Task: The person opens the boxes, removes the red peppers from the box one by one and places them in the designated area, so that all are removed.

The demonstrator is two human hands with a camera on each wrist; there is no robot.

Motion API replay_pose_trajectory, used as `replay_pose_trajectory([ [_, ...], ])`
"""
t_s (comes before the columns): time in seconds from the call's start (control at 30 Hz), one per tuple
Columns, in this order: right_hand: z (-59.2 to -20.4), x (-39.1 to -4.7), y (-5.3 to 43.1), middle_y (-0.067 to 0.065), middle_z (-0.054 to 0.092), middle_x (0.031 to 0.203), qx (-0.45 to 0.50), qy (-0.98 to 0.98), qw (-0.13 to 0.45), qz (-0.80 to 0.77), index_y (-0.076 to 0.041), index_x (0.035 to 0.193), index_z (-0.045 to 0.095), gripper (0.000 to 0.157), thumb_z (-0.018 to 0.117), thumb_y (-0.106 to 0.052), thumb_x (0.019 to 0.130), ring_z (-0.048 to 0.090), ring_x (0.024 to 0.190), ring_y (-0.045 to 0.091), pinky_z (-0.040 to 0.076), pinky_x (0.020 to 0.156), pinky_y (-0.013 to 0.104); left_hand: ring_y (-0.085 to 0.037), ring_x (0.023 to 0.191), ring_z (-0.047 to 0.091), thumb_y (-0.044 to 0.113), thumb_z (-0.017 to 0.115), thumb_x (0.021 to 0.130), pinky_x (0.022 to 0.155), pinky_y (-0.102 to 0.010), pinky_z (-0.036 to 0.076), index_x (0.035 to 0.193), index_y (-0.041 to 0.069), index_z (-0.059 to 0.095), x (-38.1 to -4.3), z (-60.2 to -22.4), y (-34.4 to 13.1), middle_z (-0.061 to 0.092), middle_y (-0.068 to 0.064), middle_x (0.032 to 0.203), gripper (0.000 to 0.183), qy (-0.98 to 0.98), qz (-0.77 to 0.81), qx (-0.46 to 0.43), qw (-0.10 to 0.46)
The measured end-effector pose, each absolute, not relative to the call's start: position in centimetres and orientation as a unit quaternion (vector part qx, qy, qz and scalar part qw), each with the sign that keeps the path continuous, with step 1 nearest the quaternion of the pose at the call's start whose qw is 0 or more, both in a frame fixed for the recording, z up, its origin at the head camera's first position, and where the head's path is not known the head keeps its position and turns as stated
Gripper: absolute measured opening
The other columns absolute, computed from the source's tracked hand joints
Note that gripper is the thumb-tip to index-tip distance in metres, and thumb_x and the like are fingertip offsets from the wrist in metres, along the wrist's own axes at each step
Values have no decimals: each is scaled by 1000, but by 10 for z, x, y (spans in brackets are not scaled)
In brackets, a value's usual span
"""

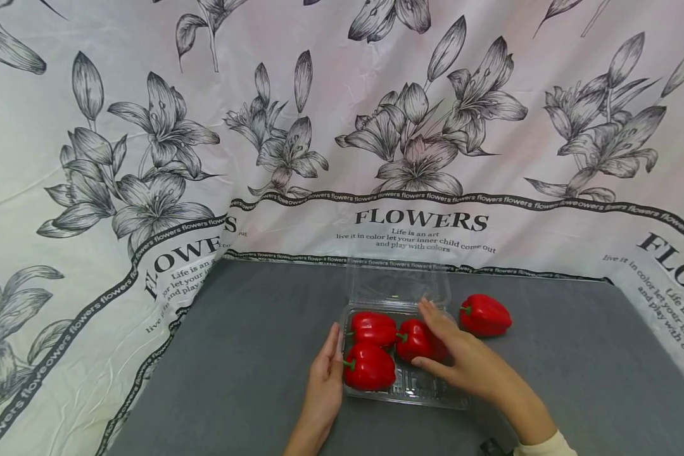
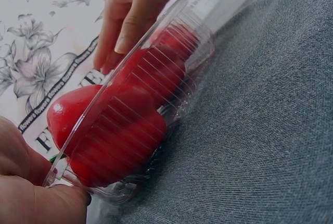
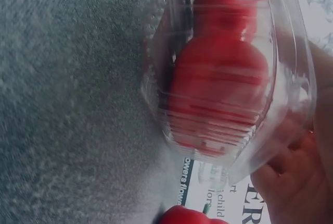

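Note:
A clear plastic clamshell container [image 1: 430,394] lies with its lid [image 1: 396,286] raised at the back. Inside it are a red bell pepper [image 1: 374,329] at back left, another bell pepper [image 1: 370,367] at front left and a third bell pepper [image 1: 415,341] on the right. My left hand [image 1: 323,375] holds the container's left rim; in the left wrist view its thumb [image 2: 47,203] lies against the rim. Over the third pepper, my right hand [image 1: 462,354] spreads its fingers and thumb to either side, partly hiding it.
One more red bell pepper [image 1: 486,315] lies on the grey tabletop [image 1: 251,354], to the right of the container. A white flower-printed cloth [image 1: 296,234] hangs behind and along the sides. Near the right sleeve is a small black object [image 1: 492,447].

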State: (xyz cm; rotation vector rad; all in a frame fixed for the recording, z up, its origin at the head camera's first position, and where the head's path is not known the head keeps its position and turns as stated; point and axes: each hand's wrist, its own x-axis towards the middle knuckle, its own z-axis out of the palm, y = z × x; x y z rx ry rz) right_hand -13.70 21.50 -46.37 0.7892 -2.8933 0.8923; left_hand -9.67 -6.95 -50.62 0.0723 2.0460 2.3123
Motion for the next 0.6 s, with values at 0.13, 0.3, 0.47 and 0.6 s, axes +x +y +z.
replay_pose_trajectory([
  [0.13,-465,-137,213,9,25,174,256,-924,0,284,-20,171,21,106,81,-54,90,29,158,37,38,118,59,-26,162,16,0,36,113,125,-37,18,168,3,20,-97,-506,-70,19,-11,176,58,663,748,26,23],
  [0.3,-468,-136,209,8,25,174,260,-927,2,270,-20,171,20,108,83,-51,89,29,158,35,38,119,58,-28,162,16,0,36,113,125,-38,18,168,1,20,-95,-505,-70,19,-12,175,57,664,747,29,19],
  [0.47,-470,-136,207,8,25,174,259,-929,-2,264,-19,171,21,108,86,-47,88,29,158,35,37,119,58,-26,162,18,0,37,113,125,-36,20,168,3,21,-95,-505,-70,20,-11,175,58,664,747,19,26],
  [0.6,-471,-137,206,7,27,174,257,-931,1,259,-19,170,23,108,86,-46,87,30,158,34,36,120,56,-27,162,17,0,37,113,125,-37,20,168,3,21,-96,-505,-69,20,-11,175,58,663,748,22,23],
])
